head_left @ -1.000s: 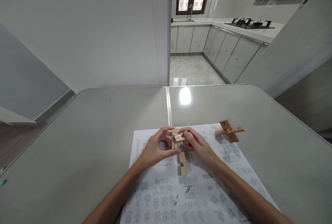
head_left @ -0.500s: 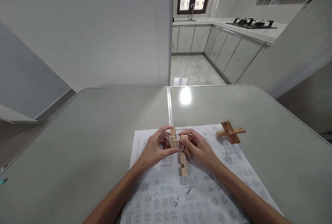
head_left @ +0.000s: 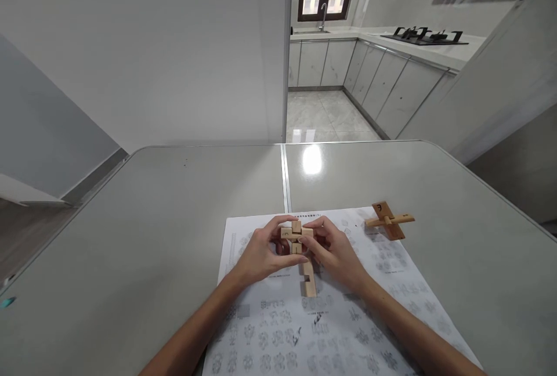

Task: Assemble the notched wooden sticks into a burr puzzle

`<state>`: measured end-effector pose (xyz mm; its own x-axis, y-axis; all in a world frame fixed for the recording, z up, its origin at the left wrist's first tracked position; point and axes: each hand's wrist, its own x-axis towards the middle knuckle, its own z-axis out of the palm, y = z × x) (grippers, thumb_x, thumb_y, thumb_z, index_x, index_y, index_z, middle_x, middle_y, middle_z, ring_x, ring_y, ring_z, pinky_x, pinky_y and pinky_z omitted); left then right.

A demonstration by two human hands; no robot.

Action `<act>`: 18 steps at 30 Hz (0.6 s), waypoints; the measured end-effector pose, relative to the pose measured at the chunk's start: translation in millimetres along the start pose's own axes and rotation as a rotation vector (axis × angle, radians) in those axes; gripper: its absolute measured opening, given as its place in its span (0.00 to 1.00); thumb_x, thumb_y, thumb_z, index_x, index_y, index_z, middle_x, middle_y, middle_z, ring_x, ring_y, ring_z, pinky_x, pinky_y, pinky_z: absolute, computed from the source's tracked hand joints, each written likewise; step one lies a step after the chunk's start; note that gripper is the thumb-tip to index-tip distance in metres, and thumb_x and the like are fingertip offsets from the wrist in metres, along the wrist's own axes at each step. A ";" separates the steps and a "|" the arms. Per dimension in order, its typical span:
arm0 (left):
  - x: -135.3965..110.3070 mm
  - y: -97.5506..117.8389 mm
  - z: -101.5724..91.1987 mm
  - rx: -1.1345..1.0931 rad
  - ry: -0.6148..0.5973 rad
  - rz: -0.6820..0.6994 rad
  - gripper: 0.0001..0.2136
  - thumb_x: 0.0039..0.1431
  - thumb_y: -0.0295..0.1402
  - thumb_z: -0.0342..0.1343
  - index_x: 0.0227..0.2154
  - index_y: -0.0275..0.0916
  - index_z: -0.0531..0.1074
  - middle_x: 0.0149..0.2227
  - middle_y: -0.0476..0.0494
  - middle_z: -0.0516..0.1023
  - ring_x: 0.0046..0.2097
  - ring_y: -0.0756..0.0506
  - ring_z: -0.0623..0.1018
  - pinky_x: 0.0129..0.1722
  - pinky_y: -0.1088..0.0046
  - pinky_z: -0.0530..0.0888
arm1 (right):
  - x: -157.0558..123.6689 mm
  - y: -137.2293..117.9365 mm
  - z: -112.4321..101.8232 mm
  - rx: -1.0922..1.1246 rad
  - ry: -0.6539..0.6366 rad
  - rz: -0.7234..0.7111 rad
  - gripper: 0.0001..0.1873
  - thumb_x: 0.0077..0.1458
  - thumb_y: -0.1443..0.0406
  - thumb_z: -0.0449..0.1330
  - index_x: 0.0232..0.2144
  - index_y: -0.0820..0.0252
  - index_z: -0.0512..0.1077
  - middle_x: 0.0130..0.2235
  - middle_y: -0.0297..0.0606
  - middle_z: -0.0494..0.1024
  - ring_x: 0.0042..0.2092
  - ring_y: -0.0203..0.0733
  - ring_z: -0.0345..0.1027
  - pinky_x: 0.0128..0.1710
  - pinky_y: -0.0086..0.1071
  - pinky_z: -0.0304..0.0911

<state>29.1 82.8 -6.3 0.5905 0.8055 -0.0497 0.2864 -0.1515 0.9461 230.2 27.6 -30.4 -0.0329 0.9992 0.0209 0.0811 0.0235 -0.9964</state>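
Both my hands meet over a printed paper sheet on the table. My left hand and my right hand pinch a small cross of light wooden puzzle pieces from either side, fingers closed on it. Just below the hands a single notched wooden piece lies flat on the sheet. A second assembled wooden cross rests at the sheet's far right corner, apart from both hands.
The grey table has a seam down its middle and rounded edges left and right. A white wall stands behind it. Through a doorway lies a kitchen with cabinets, a hob and a window.
The pieces in my hands have been pushed together: the crosswise piece has slid left into the upright one, forming a tighter cross. The hands stayed in place.
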 end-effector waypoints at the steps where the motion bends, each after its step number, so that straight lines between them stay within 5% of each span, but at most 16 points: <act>1: 0.0 0.1 -0.3 0.000 -0.001 -0.001 0.31 0.53 0.44 0.74 0.58 0.46 0.70 0.30 0.54 0.75 0.32 0.48 0.74 0.35 0.70 0.73 | 0.1 0.2 -0.4 -0.024 0.008 -0.005 0.18 0.67 0.47 0.61 0.41 0.54 0.68 0.28 0.31 0.74 0.27 0.39 0.63 0.27 0.33 0.57; 18: -1.3 -1.1 -1.4 0.000 -0.035 0.054 0.30 0.52 0.43 0.75 0.55 0.47 0.70 0.32 0.53 0.76 0.32 0.48 0.74 0.35 0.69 0.74 | 3.5 -7.2 1.3 0.108 0.018 0.077 0.21 0.64 0.46 0.63 0.36 0.56 0.70 0.25 0.27 0.67 0.27 0.36 0.58 0.26 0.31 0.56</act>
